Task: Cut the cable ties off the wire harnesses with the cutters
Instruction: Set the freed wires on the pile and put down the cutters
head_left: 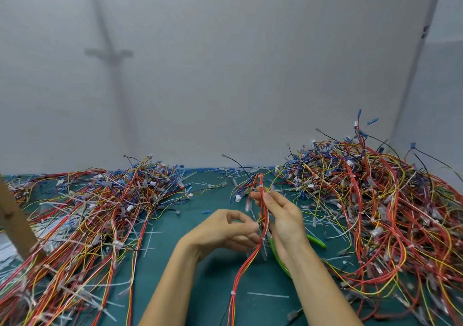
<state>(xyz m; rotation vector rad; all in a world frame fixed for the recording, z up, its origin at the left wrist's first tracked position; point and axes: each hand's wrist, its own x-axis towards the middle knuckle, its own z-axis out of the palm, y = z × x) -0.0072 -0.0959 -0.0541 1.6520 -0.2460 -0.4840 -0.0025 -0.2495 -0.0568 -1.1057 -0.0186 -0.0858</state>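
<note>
Head view: wire harness [246, 263] in right hand [284, 216]; green cutters [317, 242] beneath

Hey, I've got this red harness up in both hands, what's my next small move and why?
Probably take up the green cutters beneath your right hand and snip the white tie by its fingertips, left hand steadying the red harness; ties sit on it and the cutters aren't at one.

Teal mat [200, 288], left harness heap [87, 213], right harness heap [375, 200], loose cable ties [268, 295]
</note>
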